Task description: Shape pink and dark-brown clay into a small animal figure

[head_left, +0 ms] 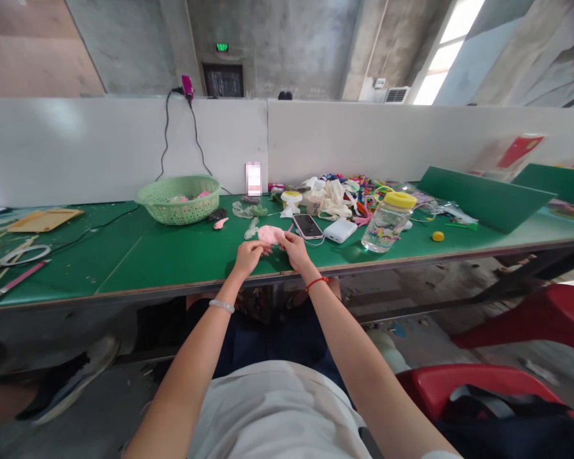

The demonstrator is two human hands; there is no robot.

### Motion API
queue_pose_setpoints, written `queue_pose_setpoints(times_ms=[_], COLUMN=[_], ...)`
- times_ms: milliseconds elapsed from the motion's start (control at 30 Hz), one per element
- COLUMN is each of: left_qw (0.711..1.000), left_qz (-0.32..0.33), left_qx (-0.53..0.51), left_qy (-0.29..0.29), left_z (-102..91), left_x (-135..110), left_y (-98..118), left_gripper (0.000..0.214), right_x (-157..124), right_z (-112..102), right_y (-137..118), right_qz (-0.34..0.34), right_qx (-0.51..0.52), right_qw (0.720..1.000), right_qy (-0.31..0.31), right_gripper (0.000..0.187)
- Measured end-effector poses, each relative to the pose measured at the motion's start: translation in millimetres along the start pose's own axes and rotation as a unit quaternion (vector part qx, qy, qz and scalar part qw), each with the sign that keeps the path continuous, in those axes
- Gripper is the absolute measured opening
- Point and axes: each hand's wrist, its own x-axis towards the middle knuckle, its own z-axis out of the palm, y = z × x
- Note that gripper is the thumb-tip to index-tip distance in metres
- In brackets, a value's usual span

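A soft, pale pink piece [270, 234] is held up over the green table's front edge, between both my hands. My left hand [249, 257] is closed at its lower left edge, with the fingertips pressed together. At its right end, my right hand [295, 251] pinches it between thumb and fingers. Whether it is cloth or modelling clay, I cannot tell. Just beyond it lies a crumpled clear plastic scrap [251, 228]. A smaller pink piece [220, 223] rests on the table farther left, near a dark lump.
A green basket [178, 213] with pink pieces stands behind on the left. To the right are a phone [308, 226], a white power bank [340, 230], a yellow-lidded bottle [388, 223] and a yellow-rimmed tub [291, 199]. Colourful strands pile up by the partition [363, 143]. Red chairs [483, 389] stand below right.
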Motion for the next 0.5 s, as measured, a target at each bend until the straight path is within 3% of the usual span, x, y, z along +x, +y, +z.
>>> queue_pose_setpoints(times_ms=[500], left_qw=[1.000], left_qz=[0.000], left_qx=[-0.024], left_qy=[-0.003], left_z=[-1.9], left_x=[-1.4], left_y=[0.4], left_gripper=[0.034], right_x=[-0.5], right_z=[1.4], right_y=[-1.3], right_qz=[0.002], right_qx=[0.013], right_qw=[1.000], right_qy=[0.012], right_gripper=[0.055])
